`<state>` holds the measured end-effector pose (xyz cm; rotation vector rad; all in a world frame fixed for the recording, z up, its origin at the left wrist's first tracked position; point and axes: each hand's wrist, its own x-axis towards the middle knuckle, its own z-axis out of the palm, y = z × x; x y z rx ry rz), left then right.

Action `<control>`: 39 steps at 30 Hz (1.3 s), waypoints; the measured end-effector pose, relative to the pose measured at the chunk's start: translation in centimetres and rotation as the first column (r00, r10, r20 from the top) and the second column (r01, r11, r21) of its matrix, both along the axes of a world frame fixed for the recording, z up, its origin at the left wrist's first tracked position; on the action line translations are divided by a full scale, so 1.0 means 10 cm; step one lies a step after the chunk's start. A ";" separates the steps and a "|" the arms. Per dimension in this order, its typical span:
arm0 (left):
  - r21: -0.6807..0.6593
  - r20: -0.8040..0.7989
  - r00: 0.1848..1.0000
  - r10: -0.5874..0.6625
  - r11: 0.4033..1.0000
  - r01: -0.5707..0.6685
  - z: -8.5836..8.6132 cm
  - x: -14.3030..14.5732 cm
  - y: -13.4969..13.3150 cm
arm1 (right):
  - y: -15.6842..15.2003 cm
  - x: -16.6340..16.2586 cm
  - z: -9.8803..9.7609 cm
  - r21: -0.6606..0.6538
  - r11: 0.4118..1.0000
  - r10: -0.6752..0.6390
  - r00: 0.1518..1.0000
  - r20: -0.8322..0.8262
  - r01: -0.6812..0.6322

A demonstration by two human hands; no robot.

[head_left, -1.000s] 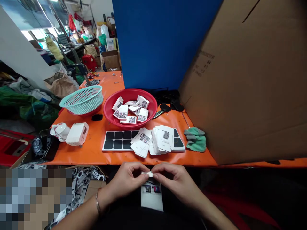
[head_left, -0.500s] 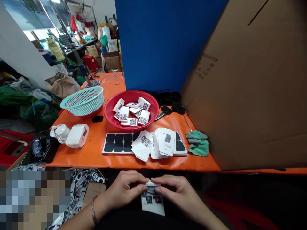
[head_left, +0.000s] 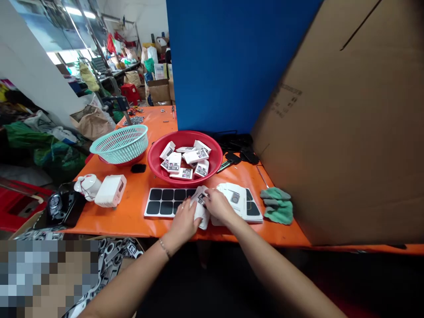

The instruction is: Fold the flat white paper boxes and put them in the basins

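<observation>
red bowl (head_left: 153, 162) full of small white boxes (head_left: 174, 161), teal basket (head_left: 121, 148) beside, cardboard box (head_left: 347, 132) print unreadable tbh, left hand (head_left: 183, 221) and right hand (head_left: 217, 206) on flat cartons (head_left: 201, 195) near table (head_left: 132, 214) edge, can't tell the grip

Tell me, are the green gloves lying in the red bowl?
No, the green gloves lie on the orange table, outside the red bowl.

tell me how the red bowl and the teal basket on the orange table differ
The red bowl has solid walls; the teal basket is slotted mesh. The red bowl holds small white boxes; none show in the teal basket. The red bowl rests straight on the orange table; the teal basket sits on something red. Both are round, open-topped and upright.
</observation>
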<state>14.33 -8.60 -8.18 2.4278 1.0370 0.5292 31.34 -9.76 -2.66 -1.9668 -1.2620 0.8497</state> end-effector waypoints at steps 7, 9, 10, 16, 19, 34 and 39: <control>0.053 -0.034 0.999 0.006 0.999 -0.004 -0.18 0.09 0.01 | 0.26 0.08 -0.11 -0.233 0.971 0.065 0.995 0.072 -0.047; 0.072 -0.036 0.999 0.004 0.997 -0.001 -0.19 0.08 -0.02 | 0.29 0.12 -0.06 -0.243 0.968 0.074 0.997 0.020 -0.067; 0.079 -0.036 0.999 0.001 0.997 0.001 -0.19 0.08 -0.03 | 0.28 0.13 -0.03 -0.238 0.968 0.072 0.997 -0.016 -0.074; 0.321 0.109 0.993 0.032 0.945 -0.066 0.21 0.03 0.01 | -0.10 0.10 0.26 -0.109 0.988 0.053 0.912 -0.408 -0.106; 0.424 0.195 0.975 -0.108 0.905 0.016 0.63 -0.05 0.08 | -0.38 0.09 0.41 -0.021 0.993 0.085 0.813 -0.576 -0.118; -0.054 0.186 0.948 -0.259 0.961 0.273 1.01 -0.20 -0.25 | -0.86 -0.07 0.59 0.200 0.977 0.189 0.745 -0.639 -0.077; -0.718 0.525 0.755 0.393 0.681 0.145 0.96 -0.06 -0.52 | -0.91 -0.17 0.56 0.372 0.878 -0.046 0.827 -0.560 0.301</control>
